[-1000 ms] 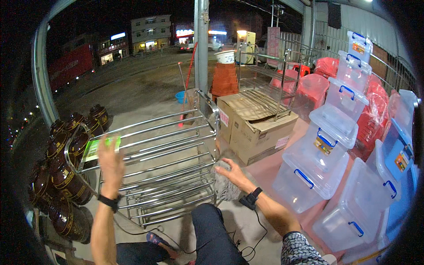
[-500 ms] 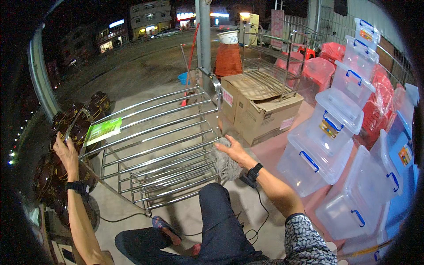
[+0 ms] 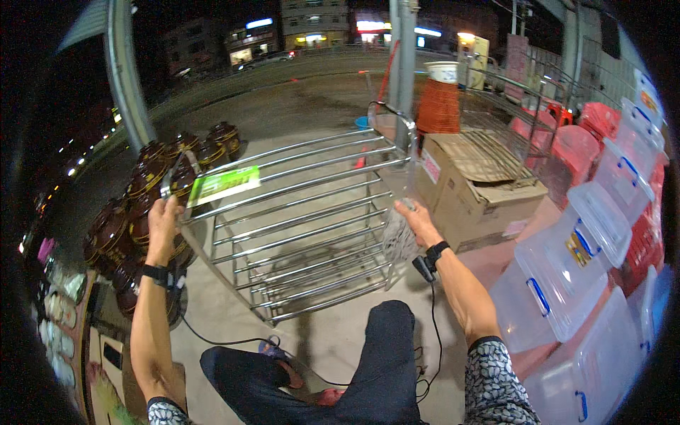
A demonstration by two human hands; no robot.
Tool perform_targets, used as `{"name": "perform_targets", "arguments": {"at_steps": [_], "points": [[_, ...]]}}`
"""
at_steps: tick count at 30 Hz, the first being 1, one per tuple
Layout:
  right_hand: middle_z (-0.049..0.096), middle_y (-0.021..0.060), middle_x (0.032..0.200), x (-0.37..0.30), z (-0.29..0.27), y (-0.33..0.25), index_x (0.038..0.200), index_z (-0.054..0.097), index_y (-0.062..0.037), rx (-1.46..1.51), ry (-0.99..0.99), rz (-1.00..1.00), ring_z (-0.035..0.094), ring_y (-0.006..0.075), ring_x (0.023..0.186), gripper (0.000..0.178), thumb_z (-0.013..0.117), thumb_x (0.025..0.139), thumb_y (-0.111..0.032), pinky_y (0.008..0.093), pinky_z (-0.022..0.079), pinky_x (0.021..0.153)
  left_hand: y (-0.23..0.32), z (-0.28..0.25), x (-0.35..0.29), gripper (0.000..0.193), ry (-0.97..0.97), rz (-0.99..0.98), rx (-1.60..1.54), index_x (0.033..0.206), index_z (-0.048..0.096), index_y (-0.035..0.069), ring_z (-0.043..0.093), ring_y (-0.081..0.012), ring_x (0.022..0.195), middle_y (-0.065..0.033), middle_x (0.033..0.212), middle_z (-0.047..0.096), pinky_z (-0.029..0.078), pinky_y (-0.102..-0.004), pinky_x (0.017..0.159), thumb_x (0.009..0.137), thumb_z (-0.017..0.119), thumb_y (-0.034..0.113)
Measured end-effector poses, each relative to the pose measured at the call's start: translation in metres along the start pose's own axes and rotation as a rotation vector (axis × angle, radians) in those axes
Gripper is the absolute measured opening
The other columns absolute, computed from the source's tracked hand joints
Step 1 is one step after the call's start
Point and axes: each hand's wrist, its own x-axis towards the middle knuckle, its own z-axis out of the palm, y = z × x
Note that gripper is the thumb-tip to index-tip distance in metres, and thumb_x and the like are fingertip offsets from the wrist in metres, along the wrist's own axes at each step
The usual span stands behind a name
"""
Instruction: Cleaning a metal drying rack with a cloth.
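Observation:
A metal rack [image 3: 326,305] made of shiny parallel tubes stands tilted in front of me, over my bent legs. A bright green label [image 3: 227,185] sits on its upper left part. My left hand [image 3: 163,228] is wrapped round the tube at the rack's left corner. At the right end, my right hand [image 3: 421,225] is closed on a grey rag [image 3: 401,237], which hangs against the rack's side tubes. Both wrists wear dark bands with cables running from them.
Brown glazed jars [image 3: 113,230] cluster at left. A cardboard box [image 3: 471,205] and stacked orange pots [image 3: 438,106] stand behind the rack's right end. Clear plastic bins [image 3: 567,283] fill the right side. A metal post [image 3: 402,71] rises behind; cables cross the floor.
My view has turned left, so the surroundings sit further right. My left hand has closed more tightly round the corner tube. My right hand still holds the rag at the right end.

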Motion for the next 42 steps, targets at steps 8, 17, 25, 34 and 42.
{"name": "perform_targets", "arguments": {"at_steps": [8, 17, 25, 34, 42], "points": [[0.050, 0.0214, 0.142, -0.015, 0.091, -0.026, 0.147, 0.034, 0.0071, 0.047, -0.112, -0.082, 0.049, 0.0280, 0.130, 0.096, 0.080, 0.081, -0.044, 0.0378, 0.037, 0.109, 0.039, 0.029, -0.037, 0.034, -0.153, -0.084, -0.033, 0.103, 0.058, 0.003, 0.049, -0.0127, 0.084, -0.0035, 0.092, 0.055, 0.046, -0.0338, 0.065, 0.099, 0.057, 0.037], [0.050, 0.0217, 0.141, -0.046, 0.083, -0.029, 0.145, 0.036, 0.0098, 0.156, -0.252, -0.010, 0.047, 0.0270, 0.131, 0.096, 0.079, 0.081, -0.047, 0.0372, 0.036, 0.109, 0.092, 0.122, -0.094, 0.039, -0.378, 0.082, -0.027, 0.107, 0.060, 0.001, 0.053, -0.0101, 0.076, -0.0007, 0.087, 0.056, 0.049, -0.0292, 0.062, 0.102, 0.051, 0.038], [0.052, 0.0193, 0.138, -0.100, 0.085, -0.062, 0.145, 0.038, 0.0067, 0.137, -0.300, -0.065, 0.050, 0.0252, 0.126, 0.084, 0.073, 0.087, -0.044, 0.0360, 0.037, 0.107, 0.092, 0.214, -0.127, 0.034, -0.516, 0.349, -0.386, 0.106, 0.065, -0.004, 0.058, -0.0320, 0.098, -0.0199, 0.093, 0.062, 0.046, -0.0415, 0.088, 0.100, 0.050, 0.025], [0.060, 0.0160, 0.128, -0.156, 0.027, -0.087, 0.135, 0.051, 0.0055, -0.009, -0.046, -0.324, 0.056, 0.0208, 0.115, 0.065, 0.071, 0.091, -0.038, 0.0330, 0.044, 0.099, 0.125, 0.167, -0.071, 0.028, -0.053, 0.798, 0.042, 0.117, 0.065, 0.004, 0.057, -0.0320, 0.105, -0.0157, 0.116, 0.063, 0.049, -0.0405, 0.088, 0.094, 0.064, 0.020], [0.062, 0.0155, 0.125, -0.179, 0.051, -0.173, 0.134, 0.052, 0.0027, -0.174, 0.039, -0.718, 0.057, 0.0227, 0.116, 0.058, 0.071, 0.091, -0.030, 0.0335, 0.044, 0.099, 0.079, 0.166, -0.013, 0.065, -0.127, 0.701, 0.368, 0.143, 0.045, 0.003, 0.041, -0.0410, 0.135, -0.0265, 0.144, 0.046, 0.035, -0.0452, 0.112, 0.095, 0.062, 0.043]]}}
